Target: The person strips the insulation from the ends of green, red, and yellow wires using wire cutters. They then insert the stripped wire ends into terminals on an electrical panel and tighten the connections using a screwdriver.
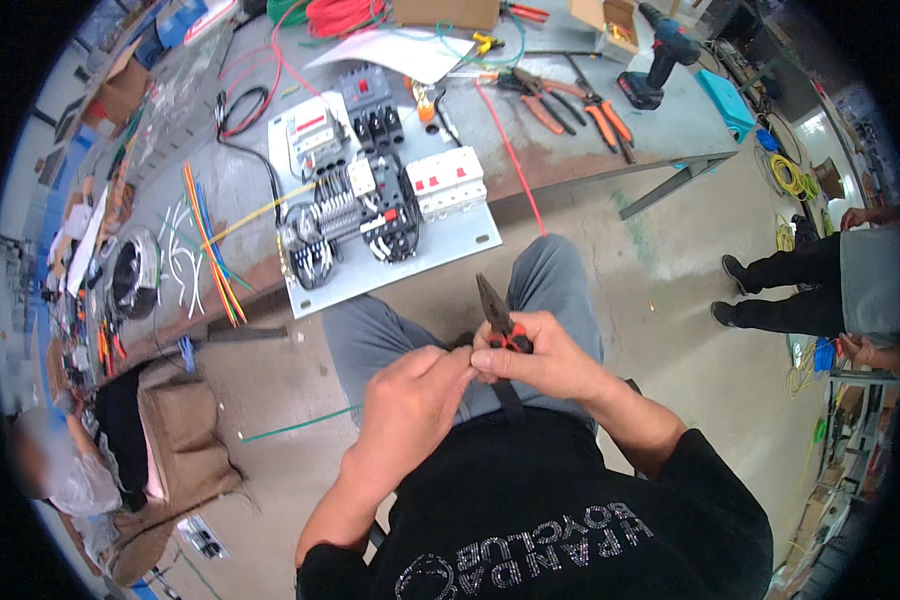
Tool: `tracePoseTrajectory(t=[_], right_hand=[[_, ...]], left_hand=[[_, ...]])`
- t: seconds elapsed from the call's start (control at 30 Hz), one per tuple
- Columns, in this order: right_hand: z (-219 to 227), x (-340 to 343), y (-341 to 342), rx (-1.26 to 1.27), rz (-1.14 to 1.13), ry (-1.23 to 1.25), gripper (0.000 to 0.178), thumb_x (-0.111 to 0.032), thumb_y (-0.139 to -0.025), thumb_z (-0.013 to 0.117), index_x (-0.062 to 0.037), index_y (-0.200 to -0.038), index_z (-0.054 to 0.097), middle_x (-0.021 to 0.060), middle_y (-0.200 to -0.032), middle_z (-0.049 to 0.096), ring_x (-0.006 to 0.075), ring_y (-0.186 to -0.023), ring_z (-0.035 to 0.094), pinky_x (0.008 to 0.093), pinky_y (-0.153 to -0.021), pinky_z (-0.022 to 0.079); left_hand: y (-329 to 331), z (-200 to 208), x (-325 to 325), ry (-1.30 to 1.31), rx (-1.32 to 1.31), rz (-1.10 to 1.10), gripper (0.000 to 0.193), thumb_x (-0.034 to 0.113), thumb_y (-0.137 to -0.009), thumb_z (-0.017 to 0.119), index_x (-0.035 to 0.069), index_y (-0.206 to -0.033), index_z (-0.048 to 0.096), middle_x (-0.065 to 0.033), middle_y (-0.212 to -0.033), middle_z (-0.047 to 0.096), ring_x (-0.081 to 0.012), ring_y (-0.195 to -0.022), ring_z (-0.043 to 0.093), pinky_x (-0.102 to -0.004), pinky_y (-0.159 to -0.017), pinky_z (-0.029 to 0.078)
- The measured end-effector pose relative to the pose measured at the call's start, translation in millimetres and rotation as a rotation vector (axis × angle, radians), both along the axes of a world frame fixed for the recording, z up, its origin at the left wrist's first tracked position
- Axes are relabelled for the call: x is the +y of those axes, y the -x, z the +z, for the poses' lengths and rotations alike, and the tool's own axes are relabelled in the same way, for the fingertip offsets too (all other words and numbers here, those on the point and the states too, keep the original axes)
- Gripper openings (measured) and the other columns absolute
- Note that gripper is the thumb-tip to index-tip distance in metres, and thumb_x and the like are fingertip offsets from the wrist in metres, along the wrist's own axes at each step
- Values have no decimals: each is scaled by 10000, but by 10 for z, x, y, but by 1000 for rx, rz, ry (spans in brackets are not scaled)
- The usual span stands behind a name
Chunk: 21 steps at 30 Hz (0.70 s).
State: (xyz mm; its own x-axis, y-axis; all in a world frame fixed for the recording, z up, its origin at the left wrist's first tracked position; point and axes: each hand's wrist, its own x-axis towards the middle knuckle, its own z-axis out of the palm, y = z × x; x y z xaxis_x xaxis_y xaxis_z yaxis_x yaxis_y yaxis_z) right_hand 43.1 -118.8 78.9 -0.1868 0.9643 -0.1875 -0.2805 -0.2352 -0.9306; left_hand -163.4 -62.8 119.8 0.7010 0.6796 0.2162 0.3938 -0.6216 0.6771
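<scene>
Above my lap, my left hand [406, 402] is closed in a pinch, its fingertips meeting my right hand's. A thin green wire [300, 425] sticks out to the left from behind it, in line with the pinched fingers; the wire's inner end is hidden. My right hand [545, 358] is wrapped round needle-nose pliers [494, 308] with red and black handles, the dark jaws pointing up toward the bench. Ahead of my knees, a metal mounting plate [400, 272] carries breakers [446, 183], terminal blocks [332, 208] and wired contactors [390, 222].
The grey workbench [570, 150] holds several pliers [545, 105], a cordless drill [660, 60], coloured wires [210, 245] and red wire coils [340, 15]. A red wire [510, 150] hangs over its edge. One person [820, 280] stands at right; another [75, 460] sits at left.
</scene>
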Motion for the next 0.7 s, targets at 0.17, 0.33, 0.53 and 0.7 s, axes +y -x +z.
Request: tracePoseTrajectory(t=[0.17, 0.33, 0.53, 0.7], right_hand=[[-30, -180, -387, 4, -234, 43, 204, -231, -1000, 702, -34, -957, 674, 76, -813, 718, 148, -717, 679, 287, -636, 522], [-160, -351, -1073, 152, -685, 18, 166, -175, -1021, 646, -23, -972, 601, 95, -793, 673, 227, -744, 702, 347, -653, 576], [-257, -450, -1346, 132, -822, -56, 170, -183, -1030, 631, -40, -941, 608, 82, -784, 663, 214, -755, 694, 346, -659, 582], [36, -641, -1463, -74, -582, -53, 177, -193, -999, 649, -43, -909, 626, 80, -785, 680, 195, -732, 683, 327, -625, 541]], left_hand=[[109, 104, 90, -233, 32, 38, 259, 81, -862, 790, 38, -1105, 711, -98, -901, 679, -315, -856, 663, -452, -800, 540], [423, 414, 282, -562, 29, 359, 341, 59, -888, 774, 1, -1219, 717, -159, -1230, 708, -335, -1124, 672, -429, -1009, 511], [716, 273, 202, -341, -94, 420, 395, 37, -880, 768, 1, -1266, 695, -178, -1309, 676, -353, -1215, 637, -432, -1061, 486], [275, 390, 92, -491, 39, 148, 510, 145, -861, 806, 31, -1335, 655, -175, -1401, 623, -387, -1289, 579, -479, -1095, 455]])
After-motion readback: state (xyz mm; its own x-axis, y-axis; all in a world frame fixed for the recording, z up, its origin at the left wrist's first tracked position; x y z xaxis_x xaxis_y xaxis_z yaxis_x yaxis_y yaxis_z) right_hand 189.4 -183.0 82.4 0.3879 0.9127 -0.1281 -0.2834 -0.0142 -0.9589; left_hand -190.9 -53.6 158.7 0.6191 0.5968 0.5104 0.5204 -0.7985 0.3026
